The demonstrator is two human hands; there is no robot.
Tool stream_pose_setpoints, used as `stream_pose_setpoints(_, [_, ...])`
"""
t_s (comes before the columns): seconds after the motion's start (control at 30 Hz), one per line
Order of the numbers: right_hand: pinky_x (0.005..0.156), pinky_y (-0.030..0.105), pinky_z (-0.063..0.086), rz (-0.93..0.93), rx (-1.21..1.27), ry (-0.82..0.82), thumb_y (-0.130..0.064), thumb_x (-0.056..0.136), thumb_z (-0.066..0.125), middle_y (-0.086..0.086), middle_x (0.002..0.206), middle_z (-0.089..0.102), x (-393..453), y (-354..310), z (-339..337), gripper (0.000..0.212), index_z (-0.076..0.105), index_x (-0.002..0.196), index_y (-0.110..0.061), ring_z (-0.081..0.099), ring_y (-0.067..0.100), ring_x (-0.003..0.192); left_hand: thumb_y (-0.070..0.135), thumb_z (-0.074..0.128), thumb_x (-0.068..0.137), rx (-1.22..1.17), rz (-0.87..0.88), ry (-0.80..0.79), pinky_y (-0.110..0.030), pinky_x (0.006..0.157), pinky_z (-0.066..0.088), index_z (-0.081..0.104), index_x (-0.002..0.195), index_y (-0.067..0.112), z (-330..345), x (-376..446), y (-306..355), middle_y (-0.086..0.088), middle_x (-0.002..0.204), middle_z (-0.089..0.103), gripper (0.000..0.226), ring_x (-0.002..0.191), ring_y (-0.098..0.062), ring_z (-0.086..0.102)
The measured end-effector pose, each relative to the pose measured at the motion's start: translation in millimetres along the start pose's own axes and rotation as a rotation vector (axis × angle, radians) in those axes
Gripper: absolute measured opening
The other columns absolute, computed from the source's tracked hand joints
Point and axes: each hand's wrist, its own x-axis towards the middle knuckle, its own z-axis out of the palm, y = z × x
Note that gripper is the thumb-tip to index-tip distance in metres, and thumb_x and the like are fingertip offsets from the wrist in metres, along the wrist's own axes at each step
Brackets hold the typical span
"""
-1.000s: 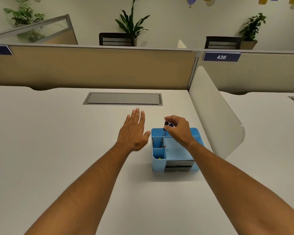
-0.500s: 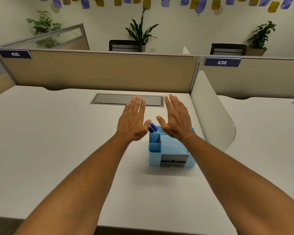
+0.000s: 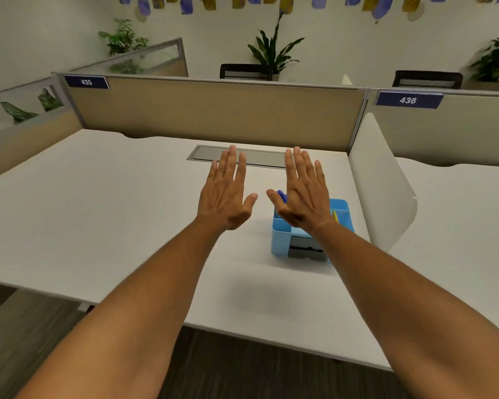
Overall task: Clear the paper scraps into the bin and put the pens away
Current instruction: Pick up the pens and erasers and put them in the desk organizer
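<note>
A light blue desk organiser (image 3: 283, 239) stands on the white desk (image 3: 98, 214), right of centre. A blue pen (image 3: 281, 195) pokes up from its back left compartment, and a yellow tip (image 3: 335, 216) shows at its right side. My right hand (image 3: 303, 194) hovers flat over the organiser, palm down, fingers spread, holding nothing and hiding most of the compartments. My left hand (image 3: 228, 191) is flat and open beside it, to the left, above bare desk. No paper scraps or bin are in view.
A grey cable hatch (image 3: 211, 153) is set into the desk behind my hands. A beige partition (image 3: 208, 110) runs along the back. A white curved divider (image 3: 380, 182) stands just right of the organiser. The desk's front edge and dark floor (image 3: 242, 370) are below.
My right hand let go of the pen in the organiser, opened flat and lifted. Both hands moved forward, and my view pulled back and shifted, showing the desk's front edge.
</note>
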Motion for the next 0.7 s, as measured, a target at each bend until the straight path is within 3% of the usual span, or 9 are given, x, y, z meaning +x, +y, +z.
stream_pose_setpoints(0.3, [0.119, 0.047, 0.001, 0.008, -0.016, -0.008, -0.066, 0.086, 0.024, 0.013, 0.16, 0.002, -50, -65, -19, 0.089, 0.003, 0.152, -0.01, 0.0, 0.027, 0.147, 0.058, 0.032, 0.094, 0.014, 0.018, -0.009, -0.039, 0.118, -0.008, -0.012, 0.152, 0.012, -23, -63, -38, -0.013, 0.159, -0.018, 0.086, 0.147, -0.027, -0.016])
stream_pose_setpoints(0.7, [0.119, 0.049, -0.003, 0.072, -0.016, -0.069, -0.069, 0.086, 0.022, 0.011, 0.16, -0.006, -170, -216, -29, 0.089, -0.004, 0.152, -0.014, -0.007, 0.028, 0.147, 0.061, 0.031, 0.09, -0.055, 0.101, -0.046, -0.042, 0.12, -0.006, -0.013, 0.152, 0.016, -43, -219, -124, -0.01, 0.159, -0.02, 0.088, 0.147, -0.026, -0.017])
